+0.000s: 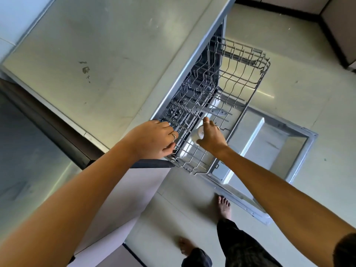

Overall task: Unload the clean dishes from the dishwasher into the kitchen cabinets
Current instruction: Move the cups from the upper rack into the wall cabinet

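Observation:
The dishwasher's upper wire rack (240, 78) is pulled out over the open door (269, 143). My right hand (212, 137) is closed around a small white cup (198, 134) at the rack's near end. My left hand (156, 139) reaches into the rack's near left corner, under the counter edge, with its fingers curled down among the wires. Whatever those fingers touch is hidden. The rest of the rack looks bare.
A pale countertop (100, 54) runs along the left above the dishwasher. My bare feet (224, 207) stand on the light floor (300, 83) beside the lowered door. Dark-based cabinets (339, 31) line the far right corner.

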### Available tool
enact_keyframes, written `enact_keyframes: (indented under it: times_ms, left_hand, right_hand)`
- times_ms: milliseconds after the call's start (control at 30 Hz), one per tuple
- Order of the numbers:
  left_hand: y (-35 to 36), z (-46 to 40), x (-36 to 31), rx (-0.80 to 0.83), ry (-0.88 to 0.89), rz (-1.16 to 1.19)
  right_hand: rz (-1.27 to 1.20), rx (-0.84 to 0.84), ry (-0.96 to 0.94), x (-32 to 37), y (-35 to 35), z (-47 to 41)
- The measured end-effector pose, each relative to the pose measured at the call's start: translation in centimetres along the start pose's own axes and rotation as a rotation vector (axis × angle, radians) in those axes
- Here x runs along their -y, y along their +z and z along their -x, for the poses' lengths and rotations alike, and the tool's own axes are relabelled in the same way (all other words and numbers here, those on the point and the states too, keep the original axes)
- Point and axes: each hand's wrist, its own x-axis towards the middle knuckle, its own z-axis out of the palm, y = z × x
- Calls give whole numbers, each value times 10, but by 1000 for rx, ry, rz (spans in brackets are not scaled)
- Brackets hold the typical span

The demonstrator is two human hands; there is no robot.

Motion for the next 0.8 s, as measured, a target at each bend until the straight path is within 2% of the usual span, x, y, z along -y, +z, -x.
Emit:
enact_keyframes:
  times_ms: [167,267,367,433,567,800]
  left_hand:
    - [-9,5,-10,-31,-40,-21]
    - [-22,15,-20,-71,-111,-57]
    - [-52,35,-21,-89,-156,-135]
    - [-70,45,-15,-113,-200,-206]
    - [-99,84,-5,-184,-323,-303]
    - [-164,240,35,-326,-658,-389]
  right_hand:
    - [-87,-96,-152,19,-52,55]
    - [-53,-233,-257,37,-90,83]
    - [-40,-375,-366,74,-122,102]
    - [-58,-411,-416,103,-138,111]
    - [-110,-430,-576,174,-143,131]
    - [-124,-471,-809,331,-101,159]
